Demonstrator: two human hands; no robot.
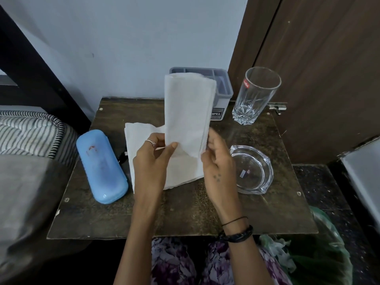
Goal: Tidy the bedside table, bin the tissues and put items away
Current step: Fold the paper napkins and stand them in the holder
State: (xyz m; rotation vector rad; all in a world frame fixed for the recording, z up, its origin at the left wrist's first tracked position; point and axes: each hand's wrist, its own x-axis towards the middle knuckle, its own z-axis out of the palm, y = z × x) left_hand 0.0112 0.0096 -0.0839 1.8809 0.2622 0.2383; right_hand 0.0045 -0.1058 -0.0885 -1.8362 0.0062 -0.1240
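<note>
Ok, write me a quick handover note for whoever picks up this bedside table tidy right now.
Left hand: pinching the lower edge of the folded tissue.
Right hand: fingers on its other edge; the tissue is held upright above the table.
More tissue sheets lie flat under the hands.
Blue case on the left, glass ashtray on the right, tumbler and grey organiser at the back.
Bag with green liner on the floor, lower right.
Done: nothing clearly put away.
Left: bin all tissues, stow the rest.
</note>
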